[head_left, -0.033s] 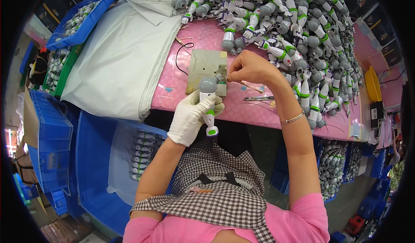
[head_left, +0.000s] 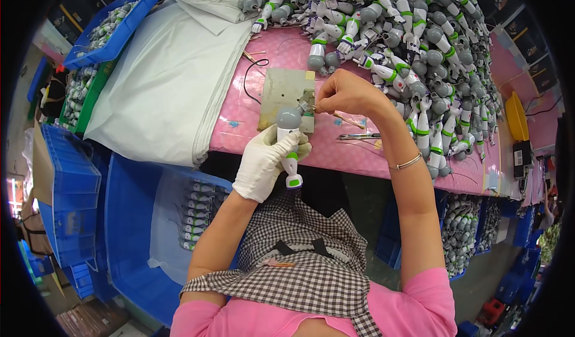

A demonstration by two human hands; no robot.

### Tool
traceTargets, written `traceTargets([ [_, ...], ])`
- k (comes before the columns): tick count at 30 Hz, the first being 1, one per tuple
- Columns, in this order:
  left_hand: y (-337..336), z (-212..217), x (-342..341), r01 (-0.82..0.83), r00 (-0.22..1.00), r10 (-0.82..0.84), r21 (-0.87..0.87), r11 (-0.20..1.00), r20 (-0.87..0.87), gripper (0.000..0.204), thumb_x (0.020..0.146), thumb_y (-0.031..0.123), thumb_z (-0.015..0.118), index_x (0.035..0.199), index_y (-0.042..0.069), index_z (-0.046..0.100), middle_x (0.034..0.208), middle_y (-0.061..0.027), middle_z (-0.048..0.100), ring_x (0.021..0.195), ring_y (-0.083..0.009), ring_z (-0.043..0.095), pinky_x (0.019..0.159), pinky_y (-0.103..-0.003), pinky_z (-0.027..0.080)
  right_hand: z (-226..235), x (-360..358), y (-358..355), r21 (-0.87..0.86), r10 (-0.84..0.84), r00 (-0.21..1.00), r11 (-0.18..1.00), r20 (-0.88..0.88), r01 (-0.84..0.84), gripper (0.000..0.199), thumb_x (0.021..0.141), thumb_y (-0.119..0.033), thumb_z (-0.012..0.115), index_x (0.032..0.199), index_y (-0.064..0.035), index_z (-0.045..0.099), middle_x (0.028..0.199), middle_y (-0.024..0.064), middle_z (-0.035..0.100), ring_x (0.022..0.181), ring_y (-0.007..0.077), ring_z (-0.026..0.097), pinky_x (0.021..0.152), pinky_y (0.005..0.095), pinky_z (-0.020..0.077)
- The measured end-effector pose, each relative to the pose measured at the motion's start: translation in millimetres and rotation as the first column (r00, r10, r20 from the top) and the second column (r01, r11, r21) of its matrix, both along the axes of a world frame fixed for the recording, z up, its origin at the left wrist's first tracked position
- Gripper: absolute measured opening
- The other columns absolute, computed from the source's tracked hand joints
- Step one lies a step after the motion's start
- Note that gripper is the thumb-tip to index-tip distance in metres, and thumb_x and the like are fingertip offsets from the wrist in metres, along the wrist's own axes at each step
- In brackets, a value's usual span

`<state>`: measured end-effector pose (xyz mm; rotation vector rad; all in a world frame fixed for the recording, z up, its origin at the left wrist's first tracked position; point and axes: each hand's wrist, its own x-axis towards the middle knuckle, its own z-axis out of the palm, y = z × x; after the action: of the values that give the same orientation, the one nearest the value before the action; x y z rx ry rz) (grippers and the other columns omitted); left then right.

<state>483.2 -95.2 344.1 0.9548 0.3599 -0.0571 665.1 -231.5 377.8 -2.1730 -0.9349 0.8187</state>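
Observation:
My left hand (head_left: 263, 162), in a white glove, is closed around a toy robot arm (head_left: 288, 119) with a grey ball shoulder, white limb and green bands. The arm's shoulder end points up and its hand end hangs down past the table edge. Behind it on the table lies a grey metal plate (head_left: 278, 88) with a small fixture (head_left: 308, 97) at its right side. My bare right hand (head_left: 346, 92) is pinched just right of that fixture, close to the arm's shoulder peg. What its fingertips hold is too small to make out.
A large heap of similar toy arms (head_left: 419, 49) covers the table's far right. Tweezers (head_left: 358, 137) and a thin stick (head_left: 349, 121) lie below my right hand. White sheeting (head_left: 173, 79) spreads at left. Below it stands a blue bin (head_left: 135, 217) holding several arms in a row.

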Motion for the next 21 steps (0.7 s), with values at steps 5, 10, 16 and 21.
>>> traceTargets([
  [5,-3,-2,2,0.002,1.0,-0.002,-0.014,1.0,0.009,0.027,0.089,0.018,0.059,0.106,-0.003,0.054,0.091,-0.0083,0.061,0.08,-0.0172,0.062,0.074,-0.028,0.051,-10,-7,-10,0.102,-0.094,0.99,0.989,-0.107,0.105,0.019,0.069,-0.016,0.067,0.067,0.0034,0.065,0.055,0.0019,0.058,0.05,0.0075,0.048,0.046,0.0255,0.036],
  [10,-4,-2,0,0.021,0.999,-0.023,0.049,0.999,0.028,0.027,0.089,0.02,0.06,0.105,-0.002,0.054,0.09,-0.0073,0.061,0.08,-0.0167,0.062,0.071,-0.027,0.049,-8,-30,-18,0.134,-0.212,0.856,0.977,0.471,0.168,0.024,0.075,-0.022,0.065,0.073,0.0017,0.065,0.061,0.0071,0.062,0.051,0.011,0.051,0.048,0.0297,0.0411],
  [16,53,-4,-78,-0.275,0.958,0.286,0.241,0.931,-0.01,0.026,0.082,0.011,0.063,0.104,0.001,0.052,0.078,-0.0035,0.055,0.064,-0.0125,0.055,0.058,-0.026,0.048,34,-18,-37,0.125,-0.456,0.694,0.872,0.557,0.472,0.035,0.084,-0.032,0.059,0.099,-0.0011,0.065,0.082,0.011,0.068,0.071,0.0175,0.064,0.068,0.0297,0.0486],
  [21,145,-75,-169,-0.754,0.438,0.899,0.536,0.38,-0.02,0.028,0.08,0.013,0.064,0.102,0.002,0.05,0.073,-0.0028,0.051,0.058,-0.0132,0.051,0.054,-0.029,0.045,-1,114,-139,-0.191,-0.013,0.43,0.883,0.903,0.428,0.034,0.083,-0.02,0.05,0.11,-0.0019,0.06,0.097,0.0231,0.063,0.093,0.0372,0.06,0.08,0.0435,0.0463],
])
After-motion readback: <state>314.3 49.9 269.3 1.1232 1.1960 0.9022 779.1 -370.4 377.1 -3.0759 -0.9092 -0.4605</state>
